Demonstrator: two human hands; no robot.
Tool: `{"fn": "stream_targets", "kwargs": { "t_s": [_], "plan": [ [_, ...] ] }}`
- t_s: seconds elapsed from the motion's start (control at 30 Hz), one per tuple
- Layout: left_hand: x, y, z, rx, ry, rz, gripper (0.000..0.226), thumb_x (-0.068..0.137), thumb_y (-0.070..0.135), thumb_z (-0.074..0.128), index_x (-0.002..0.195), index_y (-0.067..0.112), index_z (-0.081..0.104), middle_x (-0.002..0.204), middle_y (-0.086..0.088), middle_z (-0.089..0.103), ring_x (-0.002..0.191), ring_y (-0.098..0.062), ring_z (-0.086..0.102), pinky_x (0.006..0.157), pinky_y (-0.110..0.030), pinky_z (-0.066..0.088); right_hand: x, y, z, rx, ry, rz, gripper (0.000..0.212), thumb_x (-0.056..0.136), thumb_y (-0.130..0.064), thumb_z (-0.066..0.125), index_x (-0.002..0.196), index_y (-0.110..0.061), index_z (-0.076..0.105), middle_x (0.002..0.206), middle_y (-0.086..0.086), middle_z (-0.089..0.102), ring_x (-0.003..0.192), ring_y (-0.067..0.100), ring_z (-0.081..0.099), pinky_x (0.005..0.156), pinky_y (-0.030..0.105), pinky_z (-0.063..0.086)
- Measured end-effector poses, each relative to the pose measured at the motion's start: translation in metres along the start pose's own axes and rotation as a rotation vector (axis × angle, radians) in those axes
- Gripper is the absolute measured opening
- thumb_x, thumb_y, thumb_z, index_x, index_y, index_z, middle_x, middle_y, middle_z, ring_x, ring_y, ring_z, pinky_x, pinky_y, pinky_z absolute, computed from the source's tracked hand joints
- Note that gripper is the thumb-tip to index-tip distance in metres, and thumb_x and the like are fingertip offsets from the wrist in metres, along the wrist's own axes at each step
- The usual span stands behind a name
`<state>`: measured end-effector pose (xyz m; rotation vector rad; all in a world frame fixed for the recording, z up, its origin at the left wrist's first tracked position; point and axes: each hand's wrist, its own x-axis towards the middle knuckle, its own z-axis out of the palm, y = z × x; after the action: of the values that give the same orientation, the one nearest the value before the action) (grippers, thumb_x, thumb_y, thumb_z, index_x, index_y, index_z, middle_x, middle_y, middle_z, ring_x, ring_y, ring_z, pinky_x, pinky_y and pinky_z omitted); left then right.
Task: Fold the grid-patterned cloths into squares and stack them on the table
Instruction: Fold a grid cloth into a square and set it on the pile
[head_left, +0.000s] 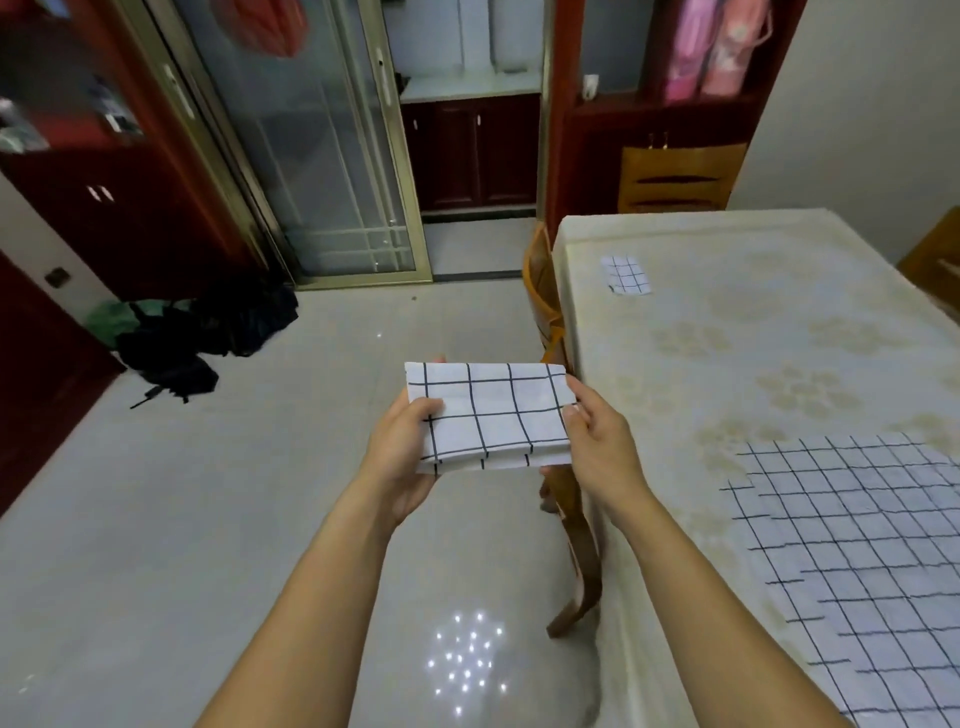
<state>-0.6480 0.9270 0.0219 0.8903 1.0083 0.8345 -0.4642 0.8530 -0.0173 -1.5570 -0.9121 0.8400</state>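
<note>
Layers of the folded white black-grid cloth (493, 415), pinched at each end by our left hand (400, 457) and right hand (602, 447), we must keep flush.

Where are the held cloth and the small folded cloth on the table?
held cloth (491, 415): head view, middle of its top face.
small folded cloth (626, 275): head view, its centre.

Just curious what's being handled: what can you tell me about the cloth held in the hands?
The folded grid cloth is white fabric crossed by thin dark lines. Folded into a layered rectangle, layers showing along its near edge, it is held roughly level in the air, left of the table. The left hand grips its left end, thumb on top; the right hand pinches its right end.
</note>
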Motion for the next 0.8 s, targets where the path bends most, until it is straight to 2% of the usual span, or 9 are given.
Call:
{"fn": "stream_targets", "kwargs": {
  "t_s": [0.1,0.17,0.4,0.53,0.63,0.73,0.8],
  "plan": [
    [0.054,0.012,0.003,-0.001,-0.049,-0.009,0.054,0.096,0.005,0.038,0.139,0.032,0.055,0.127,-0.001,0.069,0.102,-0.02,0.068,0.073,-0.03,0.055,0.046,0.001,0.006,-0.034,0.05,0.003,0.042,0.106,-0.015,0.037,0.148,-0.021,0.043,0.129,-0.004,0.055,0.103,0.001,0.059,0.058,0.002,0.046],
    [0.094,0.019,0.003,0.007,-0.071,-0.013,0.053,0.096,0.006,0.039,0.14,0.032,0.054,0.128,-0.001,0.068,0.105,-0.021,0.067,0.075,-0.032,0.055,0.079,0.006,0.014,-0.058,0.083,0.012,0.042,0.107,-0.017,0.037,0.148,-0.023,0.042,0.134,-0.003,0.056,0.109,0.005,0.057,0.064,0.003,0.048],
    [0.243,0.064,-0.012,-0.003,-0.162,-0.009,0.049,0.099,0.005,0.039,0.139,0.027,0.055,0.124,0.0,0.069,0.102,-0.017,0.068,0.066,-0.026,0.056,0.208,0.0,0.062,-0.146,0.202,-0.017,0.041,0.105,-0.015,0.04,0.144,-0.024,0.049,0.126,-0.012,0.061,0.112,0.0,0.058,0.086,0.006,0.048],
    [0.32,0.108,-0.019,0.001,-0.231,-0.04,0.042,0.1,0.007,0.041,0.132,0.026,0.059,0.121,-0.003,0.071,0.104,-0.021,0.07,0.074,-0.032,0.058,0.279,-0.031,0.089,-0.116,0.277,-0.005,0.042,0.103,-0.011,0.041,0.141,-0.024,0.053,0.122,-0.016,0.064,0.112,-0.002,0.061,0.099,0.022,0.051],
    [0.378,0.134,-0.007,0.017,-0.278,-0.046,0.037,0.102,0.008,0.042,0.128,0.026,0.06,0.117,-0.004,0.073,0.105,-0.023,0.07,0.081,-0.036,0.058,0.328,-0.04,0.096,-0.08,0.348,0.006,0.042,0.103,-0.01,0.041,0.141,-0.022,0.051,0.114,-0.022,0.062,0.099,-0.014,0.059,0.091,0.013,0.051],
    [0.429,0.141,0.014,0.064,-0.34,-0.071,0.035,0.103,0.01,0.042,0.126,0.027,0.061,0.114,-0.003,0.074,0.103,-0.022,0.071,0.082,-0.037,0.058,0.365,-0.033,0.092,-0.054,0.434,0.035,0.042,0.102,-0.008,0.042,0.142,-0.018,0.05,0.124,-0.007,0.063,0.1,-0.008,0.059,0.081,0.003,0.048],
    [0.464,0.14,0.031,0.102,-0.377,-0.094,0.032,0.103,0.01,0.042,0.123,0.026,0.062,0.115,-0.005,0.074,0.104,-0.023,0.071,0.082,-0.037,0.057,0.392,-0.022,0.084,-0.043,0.485,0.066,0.042,0.102,-0.009,0.042,0.143,-0.019,0.049,0.128,-0.005,0.06,0.106,-0.001,0.059,0.075,-0.001,0.044]
  ]
}}
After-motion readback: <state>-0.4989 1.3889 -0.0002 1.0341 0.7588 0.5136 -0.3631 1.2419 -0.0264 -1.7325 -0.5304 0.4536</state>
